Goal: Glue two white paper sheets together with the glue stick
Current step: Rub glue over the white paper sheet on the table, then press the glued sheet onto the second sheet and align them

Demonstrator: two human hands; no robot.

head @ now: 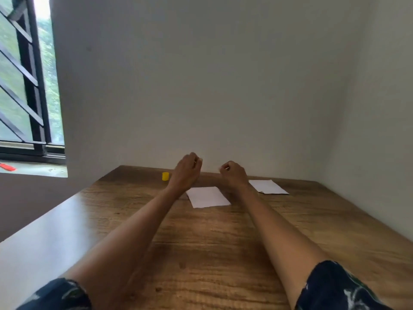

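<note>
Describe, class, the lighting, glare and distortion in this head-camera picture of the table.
Head view: daylight enters from the window at left, throwing a pale glare across the near-left part of the wooden table; wide-angle distortion stretches the forearms; the left hand, right hand and yellow cap look soft, so what the curled fingers hold cannot be told.
</note>
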